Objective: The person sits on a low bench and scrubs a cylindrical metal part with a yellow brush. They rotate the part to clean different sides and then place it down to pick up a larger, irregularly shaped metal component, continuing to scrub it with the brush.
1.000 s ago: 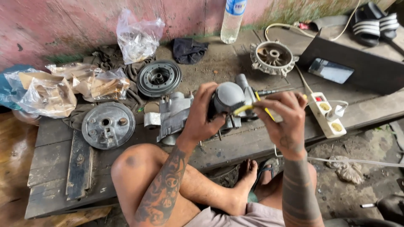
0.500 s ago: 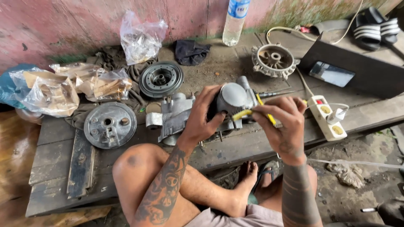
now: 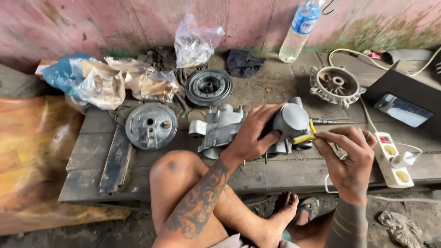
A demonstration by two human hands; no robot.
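My left hand [image 3: 250,138] clamps the grey engine casing [image 3: 291,123]; my right hand [image 3: 351,154] pinches a yellow-handled tool [image 3: 305,137] against it, other parts waiting on the counter [image 3: 285,170].

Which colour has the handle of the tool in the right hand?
Yellow: the tool handle in the right hand, shown in the head view.

wall [image 3: 115,23]: stained pink, peeling | bench [image 3: 275,170]: dark worn planks | floor [image 3: 413,216]: dirt | light: daylight
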